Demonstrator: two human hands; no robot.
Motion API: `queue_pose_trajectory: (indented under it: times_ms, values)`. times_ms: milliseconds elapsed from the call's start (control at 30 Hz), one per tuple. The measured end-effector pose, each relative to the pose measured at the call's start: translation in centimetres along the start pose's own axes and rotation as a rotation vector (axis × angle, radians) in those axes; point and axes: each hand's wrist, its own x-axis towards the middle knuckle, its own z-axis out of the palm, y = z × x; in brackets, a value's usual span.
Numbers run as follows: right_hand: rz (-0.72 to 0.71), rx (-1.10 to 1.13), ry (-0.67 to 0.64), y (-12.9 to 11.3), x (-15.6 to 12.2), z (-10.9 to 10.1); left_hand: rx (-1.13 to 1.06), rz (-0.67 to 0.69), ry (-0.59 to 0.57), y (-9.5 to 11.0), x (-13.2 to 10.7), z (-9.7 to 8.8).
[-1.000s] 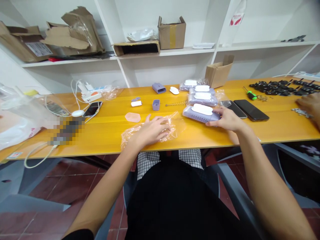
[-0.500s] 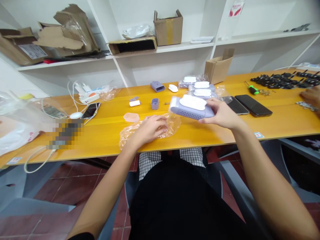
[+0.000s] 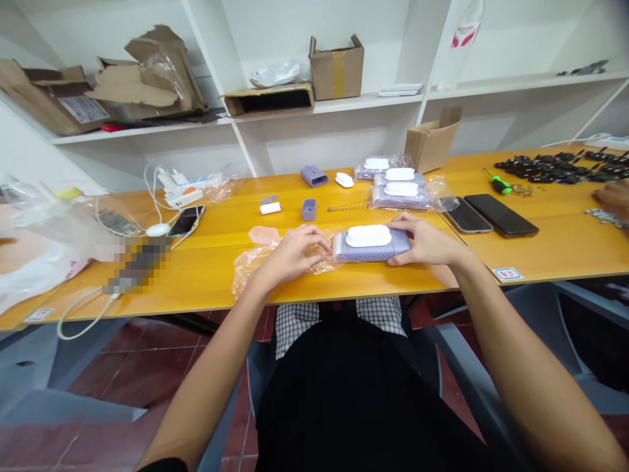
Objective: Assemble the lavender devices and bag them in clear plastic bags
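Note:
My right hand point(image 3: 422, 241) grips the right end of a lavender plastic device point(image 3: 366, 252) with a perforated side and a white oval piece on top. It lies low at the table's front part. My left hand point(image 3: 299, 252), fingers curled, holds a crinkled clear plastic bag point(image 3: 248, 265) beside the device's left end; how firmly its fingertips pinch is partly hidden. Behind the hands are a lavender cup-shaped part point(image 3: 309, 210), a coil spring point(image 3: 348, 206), a white cylinder point(image 3: 270, 208), a pale translucent piece point(image 3: 264, 235), a lavender shell point(image 3: 314, 176) and a white oval cap point(image 3: 344, 179).
Several bagged lavender devices point(image 3: 400, 195) stand behind my right hand. Two dark phones point(image 3: 501, 215), a green-handled screwdriver point(image 3: 500, 185) and black parts point(image 3: 550, 164) lie to the right, near another person's hand point(image 3: 613, 195). A power strip point(image 3: 184, 195) and cables sit left.
My right hand has lowered the lavender device from the air toward the table and the bag's mouth. My left hand stays at the bag.

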Motion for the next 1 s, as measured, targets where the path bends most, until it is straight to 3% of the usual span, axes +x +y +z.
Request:
queue_pose_trajectory:
  times_ms: [100,200,333,500,700,833,1000]
  values:
    - [-0.032,0.006,0.015,-0.1,-0.1,-0.2,-0.06,0.026,0.04,0.7,0.0,-0.4]
    - [-0.044,0.01,0.041,-0.2,-0.3,-0.4,0.004,-0.041,0.096,0.9,0.0,-0.3]
    - [-0.07,0.03,0.088,-0.1,-0.2,-0.3,0.183,-0.246,0.098,0.1,0.1,1.3]
    - [-0.082,0.079,0.102,0.3,0.0,0.3,0.162,-0.343,0.069,-1.5,0.5,3.2]
    - [-0.081,0.096,0.104,0.6,0.0,0.3,0.006,-0.206,0.307,-0.8,1.0,2.9]
    - [-0.083,0.122,0.101,0.4,0.0,0.3,-0.057,-0.094,0.313,-0.5,1.3,3.1]
    - [-0.093,0.158,0.076,0.0,0.4,1.2,-0.076,-0.103,0.297,-0.5,1.3,3.6]
